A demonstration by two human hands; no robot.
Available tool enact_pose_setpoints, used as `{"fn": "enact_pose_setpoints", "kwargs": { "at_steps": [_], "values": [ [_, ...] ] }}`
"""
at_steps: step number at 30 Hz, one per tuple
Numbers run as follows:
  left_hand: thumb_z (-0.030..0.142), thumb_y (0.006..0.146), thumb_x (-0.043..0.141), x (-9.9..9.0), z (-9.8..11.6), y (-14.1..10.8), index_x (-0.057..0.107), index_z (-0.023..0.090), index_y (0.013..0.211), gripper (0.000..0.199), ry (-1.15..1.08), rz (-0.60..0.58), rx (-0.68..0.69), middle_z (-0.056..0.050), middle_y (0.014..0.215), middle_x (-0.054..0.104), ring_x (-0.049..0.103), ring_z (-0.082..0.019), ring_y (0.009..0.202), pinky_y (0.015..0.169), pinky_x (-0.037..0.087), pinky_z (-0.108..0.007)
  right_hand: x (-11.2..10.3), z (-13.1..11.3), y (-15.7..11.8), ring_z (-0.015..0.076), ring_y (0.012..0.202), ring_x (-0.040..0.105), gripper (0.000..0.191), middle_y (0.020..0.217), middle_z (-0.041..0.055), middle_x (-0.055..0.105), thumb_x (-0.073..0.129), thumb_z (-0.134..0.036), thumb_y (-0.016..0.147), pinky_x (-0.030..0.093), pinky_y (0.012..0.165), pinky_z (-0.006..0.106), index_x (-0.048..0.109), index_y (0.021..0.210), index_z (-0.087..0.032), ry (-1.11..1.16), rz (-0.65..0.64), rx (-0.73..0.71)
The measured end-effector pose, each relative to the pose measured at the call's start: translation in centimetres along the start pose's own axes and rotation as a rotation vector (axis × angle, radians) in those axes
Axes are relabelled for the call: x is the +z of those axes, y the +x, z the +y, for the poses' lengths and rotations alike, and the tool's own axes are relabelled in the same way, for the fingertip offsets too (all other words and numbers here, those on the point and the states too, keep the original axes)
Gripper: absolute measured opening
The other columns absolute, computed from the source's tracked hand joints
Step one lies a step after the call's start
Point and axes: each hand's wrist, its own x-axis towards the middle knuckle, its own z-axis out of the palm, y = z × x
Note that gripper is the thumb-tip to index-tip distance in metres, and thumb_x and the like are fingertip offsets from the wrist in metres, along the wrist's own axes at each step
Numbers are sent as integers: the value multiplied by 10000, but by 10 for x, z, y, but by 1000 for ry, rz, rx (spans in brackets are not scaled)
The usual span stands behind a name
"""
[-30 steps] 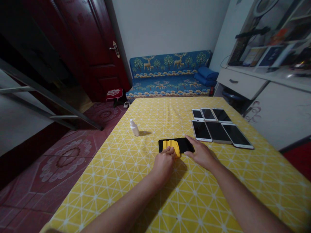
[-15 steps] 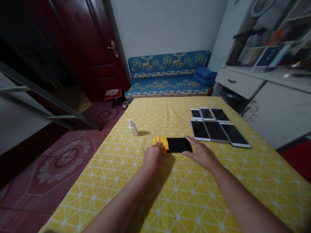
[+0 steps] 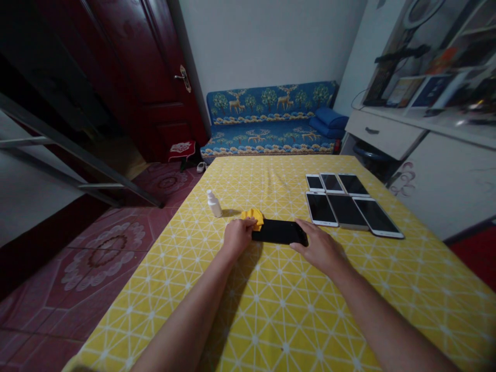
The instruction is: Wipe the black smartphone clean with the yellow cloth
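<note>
Tablecloth, seven phones, one yellow cloth

Both hands are resting at either end of a phone on a table

The phone is lying between the left hand, which is pressing a cloth against its left end, and the right hand, which is touching its right end. On the table, a bottle is standing beyond the cloth, and six phones are lying in two rows to the right. Behind the table, a sofa is standing against the wall, with a door to its left and a desk drawer to its right.
</note>
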Motion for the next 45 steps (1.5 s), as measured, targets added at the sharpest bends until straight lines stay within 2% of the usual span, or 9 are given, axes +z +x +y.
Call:
{"fn": "enact_pose_setpoints", "kwargs": {
  "at_steps": [7, 13, 18, 22, 29, 32, 39, 45],
  "values": [
    [92, 859, 587, 1, -7, -4, 749, 211, 1100, 314, -121, -4, 4, -74, 1169, 701, 676, -231, 1128, 976, 530, -330, 9, -3, -2, 310, 1268, 558, 619, 1356, 177, 614, 714, -309, 783, 441, 1090, 471, 569, 1358, -130, -91, 84, -57],
    [51, 832, 578, 4, -10, -6, 753, 198, 1085, 341, -186, 36, 28, -75, 1133, 716, 680, -249, 1118, 1006, 526, -377, 1, -16, -4, 316, 1253, 540, 586, 1317, 163, 640, 692, -379, 809, 443, 1046, 464, 579, 1328, -133, -196, 50, 0],
    [74, 836, 597, 7, -10, -7, 775, 228, 1028, 304, -245, 74, 35, -66, 1094, 738, 686, -280, 1101, 1009, 530, -426, -5, -28, -7, 319, 1188, 554, 528, 1178, 142, 694, 667, -454, 818, 456, 958, 436, 612, 1260, -169, -294, 47, 36],
    [151, 894, 576, 8, -4, -9, 783, 249, 989, 247, -210, 83, 53, -55, 1118, 740, 658, -279, 1154, 1047, 501, -423, -4, -35, -10, 342, 1160, 550, 514, 1097, 141, 717, 656, -491, 823, 447, 931, 446, 628, 1227, -174, -361, 64, 17],
    [150, 929, 518, 9, 5, -8, 766, 245, 991, 273, -43, 63, 64, -53, 1173, 731, 638, -267, 1193, 1032, 487, -391, -4, -49, -18, 362, 1023, 580, 374, 850, 149, 723, 655, -515, 835, 472, 836, 466, 712, 1051, -215, -460, 88, -69],
    [153, 934, 511, 10, 5, -6, 762, 245, 995, 274, -12, 59, 67, -53, 1174, 732, 646, -259, 1182, 1010, 496, -371, -6, -53, -21, 346, 944, 601, 383, 813, 147, 725, 662, -511, 833, 467, 828, 465, 718, 1075, -219, -478, 72, -99],
    [113, 924, 503, 10, 5, -3, 753, 238, 1038, 302, 17, 53, 87, -48, 1215, 710, 647, -239, 1183, 1029, 475, -361, -14, -67, -28, 347, 890, 633, 403, 816, 170, 725, 689, -460, 819, 459, 851, 469, 733, 1096, -171, -466, -26, -114],
    [105, 909, 501, 12, 2, -4, 758, 246, 1021, 313, -10, 52, 113, -36, 1212, 713, 604, -233, 1243, 1055, 461, -368, -13, -76, -34, 331, 848, 665, 415, 770, 144, 736, 680, -454, 827, 462, 877, 486, 718, 1168, -220, -480, -49, -146]
  ]
}}
